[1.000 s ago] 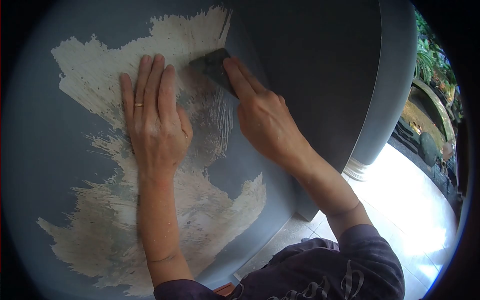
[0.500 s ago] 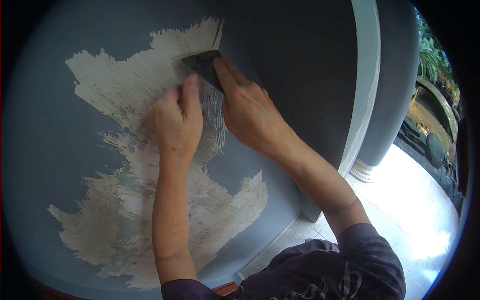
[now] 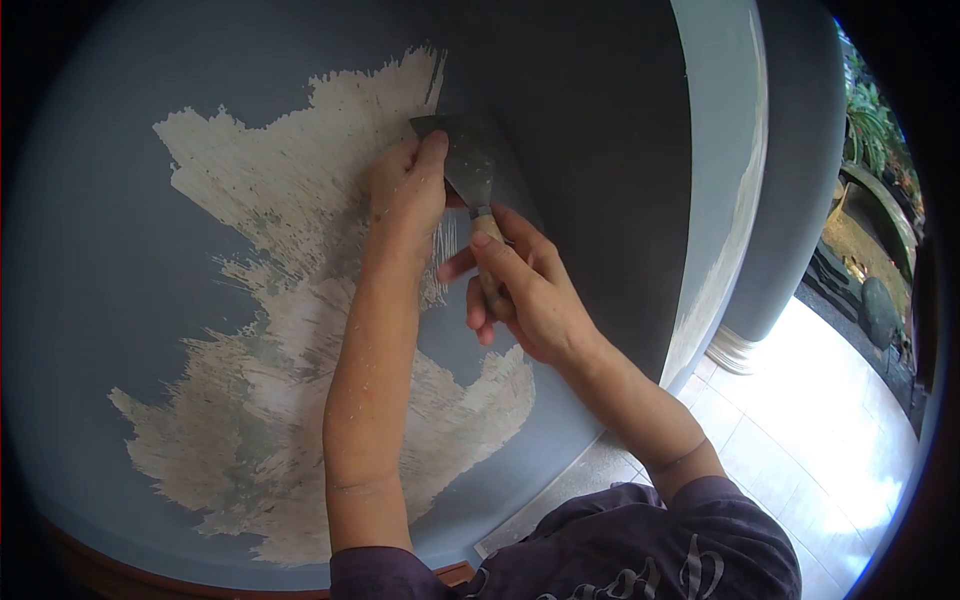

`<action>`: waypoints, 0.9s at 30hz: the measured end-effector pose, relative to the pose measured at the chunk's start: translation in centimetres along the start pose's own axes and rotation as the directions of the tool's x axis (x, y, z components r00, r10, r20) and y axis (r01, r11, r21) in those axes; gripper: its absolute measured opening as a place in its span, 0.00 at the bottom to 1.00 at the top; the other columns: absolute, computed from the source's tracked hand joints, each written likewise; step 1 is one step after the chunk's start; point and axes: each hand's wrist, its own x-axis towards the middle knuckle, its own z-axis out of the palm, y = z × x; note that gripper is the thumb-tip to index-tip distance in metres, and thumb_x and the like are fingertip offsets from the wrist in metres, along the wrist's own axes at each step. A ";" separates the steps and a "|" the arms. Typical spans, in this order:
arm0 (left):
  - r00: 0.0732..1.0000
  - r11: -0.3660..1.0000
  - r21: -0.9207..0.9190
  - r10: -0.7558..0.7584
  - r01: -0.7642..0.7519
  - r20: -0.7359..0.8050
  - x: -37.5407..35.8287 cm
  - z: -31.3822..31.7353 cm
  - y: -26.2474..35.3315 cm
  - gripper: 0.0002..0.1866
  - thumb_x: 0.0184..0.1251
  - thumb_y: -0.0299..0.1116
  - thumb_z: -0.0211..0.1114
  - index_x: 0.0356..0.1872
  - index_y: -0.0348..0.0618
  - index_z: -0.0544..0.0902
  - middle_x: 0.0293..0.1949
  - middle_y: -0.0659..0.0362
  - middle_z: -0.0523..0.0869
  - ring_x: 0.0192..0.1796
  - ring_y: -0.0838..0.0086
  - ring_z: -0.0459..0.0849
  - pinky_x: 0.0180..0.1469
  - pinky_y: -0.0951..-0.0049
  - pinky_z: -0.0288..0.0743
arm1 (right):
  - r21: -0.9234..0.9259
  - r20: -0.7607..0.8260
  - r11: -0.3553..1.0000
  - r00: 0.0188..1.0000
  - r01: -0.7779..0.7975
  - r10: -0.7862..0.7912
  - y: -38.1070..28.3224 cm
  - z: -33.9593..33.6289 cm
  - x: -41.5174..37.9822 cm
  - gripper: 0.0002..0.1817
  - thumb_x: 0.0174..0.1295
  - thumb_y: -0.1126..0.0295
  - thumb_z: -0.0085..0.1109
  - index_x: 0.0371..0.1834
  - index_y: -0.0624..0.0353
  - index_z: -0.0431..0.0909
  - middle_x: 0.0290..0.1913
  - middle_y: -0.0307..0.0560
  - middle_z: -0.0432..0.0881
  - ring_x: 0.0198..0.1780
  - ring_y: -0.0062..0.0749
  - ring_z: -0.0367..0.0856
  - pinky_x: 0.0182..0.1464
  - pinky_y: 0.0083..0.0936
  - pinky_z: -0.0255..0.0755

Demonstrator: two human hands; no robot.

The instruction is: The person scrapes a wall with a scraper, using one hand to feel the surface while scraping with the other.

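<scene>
A blue-grey painted wall [image 3: 110, 250] fills the view, with a large patch of scraped-off paint [image 3: 290, 180] showing pale plaster. My right hand [image 3: 520, 290] grips the handle of a putty knife [image 3: 468, 155], blade pointing up against the wall near the top edge of the bare patch. My left hand [image 3: 408, 190] is curled beside the blade, its fingertips pinching the blade's left edge. Both forearms are flecked with paint dust.
To the right the wall turns a corner into a dark grey face [image 3: 600, 150], then a pale strip [image 3: 725, 170] and a round grey column [image 3: 800, 170]. Bright tiled floor [image 3: 820, 440] lies below right, with plants and stones [image 3: 870, 300] outside.
My left hand left its flat rest on the wall, curled and rose to the blade. My right hand slid from pressing on the blade down to the handle; the knife now stands upright.
</scene>
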 end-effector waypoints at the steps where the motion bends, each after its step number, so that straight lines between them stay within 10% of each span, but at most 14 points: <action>1: 0.999 1.000 -0.024 -0.015 0.016 0.034 0.1 0.0 -0.1 0.18 0.70 0.41 0.59 0.41 0.32 0.81 0.31 0.57 0.83 0.30 0.73 0.80 0.33 0.72 0.73 | 0.041 0.013 0.999 1.000 -0.024 0.024 0.3 -0.1 0.2 0.34 0.72 0.59 0.48 0.72 0.70 0.49 0.35 0.51 0.79 0.20 0.26 0.77 0.19 0.21 0.73; 17: 0.994 0.997 0.072 0.012 -0.019 0.106 1.5 -0.3 -0.4 0.17 0.71 0.39 0.53 0.47 0.34 0.81 0.36 0.53 0.88 0.34 0.75 0.80 0.41 0.74 0.70 | 0.112 -0.135 0.994 0.990 -0.012 0.027 -1.7 3.6 0.7 0.15 0.73 0.64 0.45 0.53 0.66 0.62 0.29 0.41 0.70 0.14 0.13 0.59 0.11 0.13 0.50; 27: 0.989 0.995 -0.024 -0.088 0.092 0.115 0.6 1.1 1.9 0.20 0.70 0.34 0.41 0.37 0.28 0.79 0.28 0.49 0.85 0.29 0.63 0.86 0.30 0.64 0.82 | 0.181 -0.184 0.982 0.980 -0.044 0.078 -2.5 4.5 1.2 0.10 0.71 0.67 0.47 0.46 0.63 0.63 0.29 0.41 0.70 0.13 0.13 0.59 0.08 0.13 0.50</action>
